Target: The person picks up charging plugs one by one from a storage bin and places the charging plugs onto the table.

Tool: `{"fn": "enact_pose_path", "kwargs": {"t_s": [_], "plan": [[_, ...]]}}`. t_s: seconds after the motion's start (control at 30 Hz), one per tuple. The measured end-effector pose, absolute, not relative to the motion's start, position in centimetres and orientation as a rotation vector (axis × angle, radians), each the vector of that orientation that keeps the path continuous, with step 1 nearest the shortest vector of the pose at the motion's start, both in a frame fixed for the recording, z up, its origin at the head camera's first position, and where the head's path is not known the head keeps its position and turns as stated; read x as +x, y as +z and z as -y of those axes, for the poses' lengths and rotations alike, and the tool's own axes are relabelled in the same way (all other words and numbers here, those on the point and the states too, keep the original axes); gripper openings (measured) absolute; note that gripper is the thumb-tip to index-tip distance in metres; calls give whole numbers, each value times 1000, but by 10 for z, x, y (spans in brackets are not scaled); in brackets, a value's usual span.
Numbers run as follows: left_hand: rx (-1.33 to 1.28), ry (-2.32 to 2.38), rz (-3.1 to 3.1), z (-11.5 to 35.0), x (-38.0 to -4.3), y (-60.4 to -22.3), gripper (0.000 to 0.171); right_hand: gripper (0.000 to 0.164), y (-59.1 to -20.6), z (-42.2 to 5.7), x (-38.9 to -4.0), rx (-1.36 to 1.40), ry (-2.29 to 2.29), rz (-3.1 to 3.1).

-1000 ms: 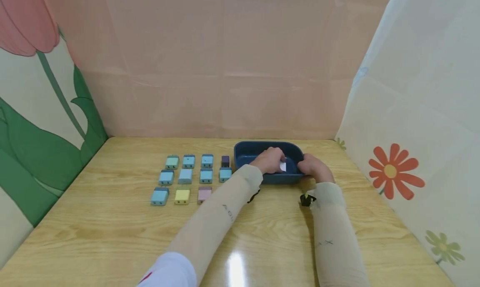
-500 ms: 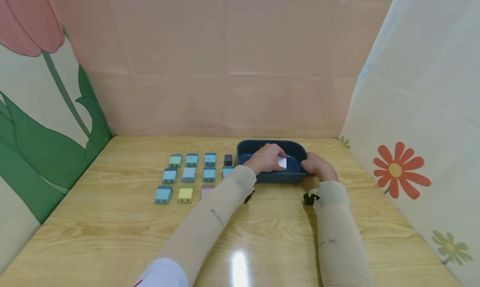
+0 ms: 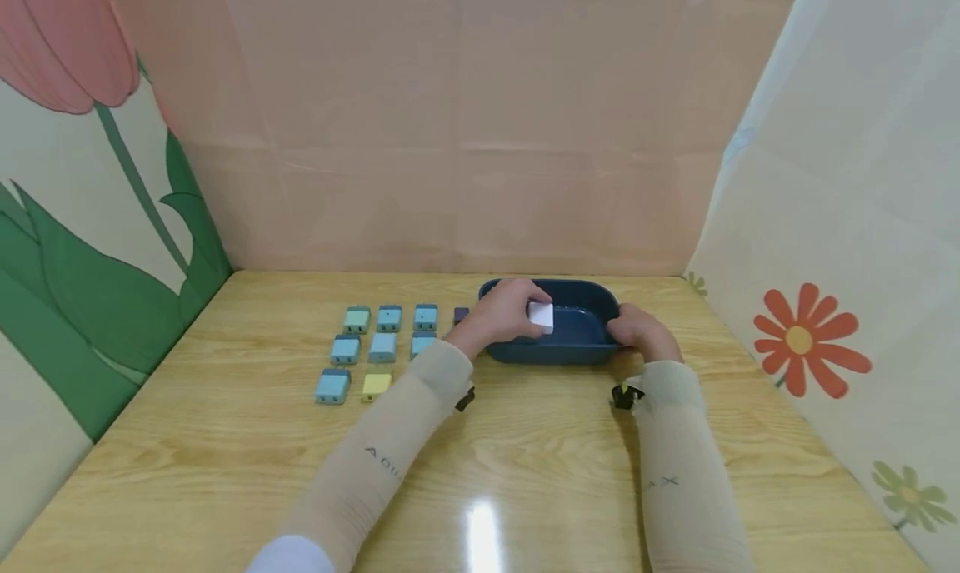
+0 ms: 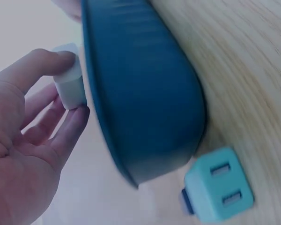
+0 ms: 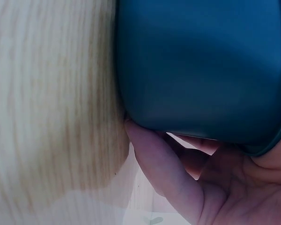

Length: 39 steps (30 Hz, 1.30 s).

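Observation:
My left hand (image 3: 501, 313) pinches a white charger block (image 3: 542, 317) between thumb and fingers, above the left part of a dark blue bin (image 3: 555, 355). In the left wrist view, the thumb presses one side of the white charger block (image 4: 71, 86), and fingertips support its lower end, beside the bin's rim. At the bin's right end, my right hand (image 3: 643, 331) grips the rim and wall. The right wrist view has its thumb (image 5: 159, 159) low against the outer wall of the bin (image 5: 201, 70); some fingers are hidden behind it.
Left of the bin, several USB chargers lie in rows, among them a light green one (image 3: 357, 319), a blue one (image 3: 332, 386), a yellow one (image 3: 376, 385) and a dark purple one (image 3: 461, 315). My left arm hides some. A pink-beige backdrop (image 3: 450, 140) stands behind the table.
My left hand has risen within the bin area and moved left with the white charger block, which now shows more fully. The right hand stays on the bin's end. The view has shifted slightly.

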<state>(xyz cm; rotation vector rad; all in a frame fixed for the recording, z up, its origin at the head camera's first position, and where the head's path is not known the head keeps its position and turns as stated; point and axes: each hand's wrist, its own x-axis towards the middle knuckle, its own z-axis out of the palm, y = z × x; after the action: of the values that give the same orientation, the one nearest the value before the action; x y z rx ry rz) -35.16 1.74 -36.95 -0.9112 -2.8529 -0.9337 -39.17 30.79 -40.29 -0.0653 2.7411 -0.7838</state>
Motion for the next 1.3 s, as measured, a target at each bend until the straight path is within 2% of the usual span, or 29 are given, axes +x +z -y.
{"fn": "enact_pose_path", "kwargs": {"t_s": [0.27, 0.6, 0.97, 1.3], "plan": [[-826, -931, 2889, 9, -328, -358, 46, 54, -403, -311, -392, -45, -815, -2716], [-725, -1005, 2947, 46, -300, -356, 48, 46, -404, -311, -390, -54, -822, -2730], [-736, -949, 2943, 70, -291, -355, 43, 36, -401, -312, -390, -55, -729, -2767], [-725, -771, 3188, 72, -284, -368, 41, 50, -406, -312, -392, -49, -802, -2746]]}}
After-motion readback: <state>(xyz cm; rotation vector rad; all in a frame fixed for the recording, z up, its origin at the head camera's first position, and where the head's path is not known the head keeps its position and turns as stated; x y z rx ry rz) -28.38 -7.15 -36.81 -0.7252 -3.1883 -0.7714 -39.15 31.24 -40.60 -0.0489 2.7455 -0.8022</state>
